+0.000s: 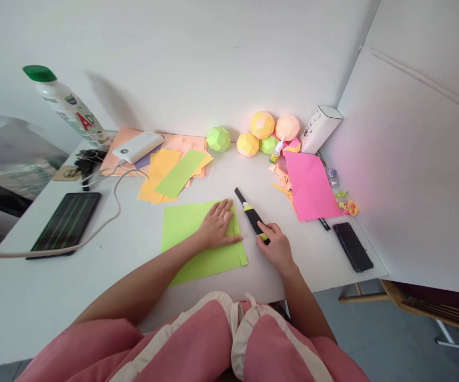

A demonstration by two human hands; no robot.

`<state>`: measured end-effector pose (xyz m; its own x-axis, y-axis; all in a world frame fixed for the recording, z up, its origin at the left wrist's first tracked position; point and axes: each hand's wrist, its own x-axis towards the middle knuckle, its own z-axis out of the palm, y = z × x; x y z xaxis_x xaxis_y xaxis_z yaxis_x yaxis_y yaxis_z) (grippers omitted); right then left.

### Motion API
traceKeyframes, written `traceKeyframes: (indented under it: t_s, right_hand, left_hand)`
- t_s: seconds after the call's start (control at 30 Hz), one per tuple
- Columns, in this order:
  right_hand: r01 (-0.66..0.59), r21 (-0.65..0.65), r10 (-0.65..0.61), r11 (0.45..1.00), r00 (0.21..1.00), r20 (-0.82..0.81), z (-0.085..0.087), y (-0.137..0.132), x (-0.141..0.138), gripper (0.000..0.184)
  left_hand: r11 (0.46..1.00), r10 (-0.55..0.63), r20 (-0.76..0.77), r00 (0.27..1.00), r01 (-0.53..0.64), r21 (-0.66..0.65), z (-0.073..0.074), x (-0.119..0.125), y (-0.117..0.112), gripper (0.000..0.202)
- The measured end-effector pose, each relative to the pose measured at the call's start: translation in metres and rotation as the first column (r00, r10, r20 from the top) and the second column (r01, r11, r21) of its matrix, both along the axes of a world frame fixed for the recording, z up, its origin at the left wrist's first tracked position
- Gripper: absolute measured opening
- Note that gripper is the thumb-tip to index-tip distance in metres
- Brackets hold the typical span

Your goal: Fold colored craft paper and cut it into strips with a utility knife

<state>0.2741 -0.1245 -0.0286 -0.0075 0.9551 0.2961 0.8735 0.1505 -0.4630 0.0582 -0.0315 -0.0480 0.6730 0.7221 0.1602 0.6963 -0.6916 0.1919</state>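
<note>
A sheet of lime green paper (185, 228) lies on the table before me, with a folded strip along its right side. My left hand (215, 225) rests flat on the sheet's right part, fingers stretched out and pressing it down. Just right of the paper, my right hand (276, 245) grips the rear end of a black and yellow utility knife (254, 218). The knife slants away to the upper left, its dark blade end (239, 194) beyond the paper's right edge. The palm side of my right hand is hidden.
Paper strips (179, 174), a white power bank (138, 147) and a cable-linked phone (68, 220) are at left. Faceted paper balls (218, 139) and a glue bottle (276, 152) line the wall. Pink paper (312, 185) and a black phone (352, 246) lie at right.
</note>
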Motion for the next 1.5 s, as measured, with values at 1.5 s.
traceKeyframes:
  t_s: [1.5]
  right_hand:
    - [0.597, 0.323, -0.567, 0.735, 0.801, -0.191, 0.003, -0.005, 0.051, 0.036]
  left_hand:
    - [0.963, 0.121, -0.250, 0.961, -0.175, -0.205, 0.018, 0.014, -0.058, 0.072]
